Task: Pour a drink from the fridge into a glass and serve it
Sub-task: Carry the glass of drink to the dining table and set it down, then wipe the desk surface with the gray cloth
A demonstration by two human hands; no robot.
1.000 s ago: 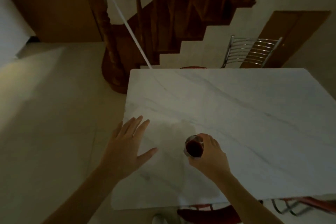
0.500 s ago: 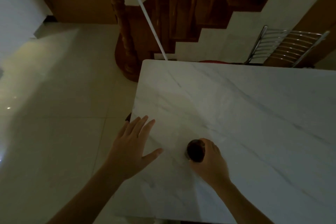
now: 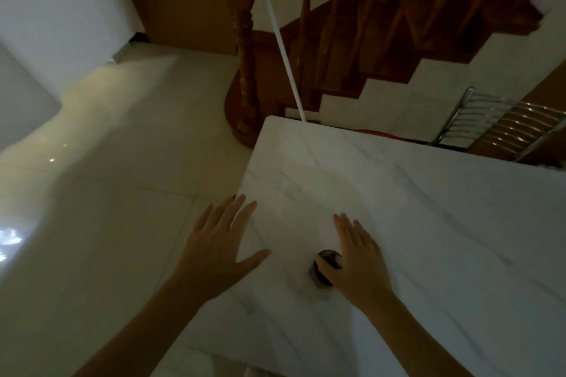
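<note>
A small glass (image 3: pixel 325 269) holding a dark red drink stands upright on the white marble table (image 3: pixel 428 223), near its left front part. My right hand (image 3: pixel 360 260) hovers flat over the glass with fingers straight and apart, the thumb lying across the rim; it grips nothing. My left hand (image 3: pixel 219 251) is spread open to the left of the glass, over the table's left edge, holding nothing.
A wooden staircase with a carved newel post (image 3: pixel 243 49) rises behind the table's far left corner, and a white pole (image 3: pixel 281 52) leans on it. A metal chair (image 3: pixel 496 122) stands at the far right edge. Pale tiled floor (image 3: pixel 107 193) spreads to the left.
My right hand let go of the glass and opened flat above it. The glass now stands alone on the table. The view has swung left and closer.
</note>
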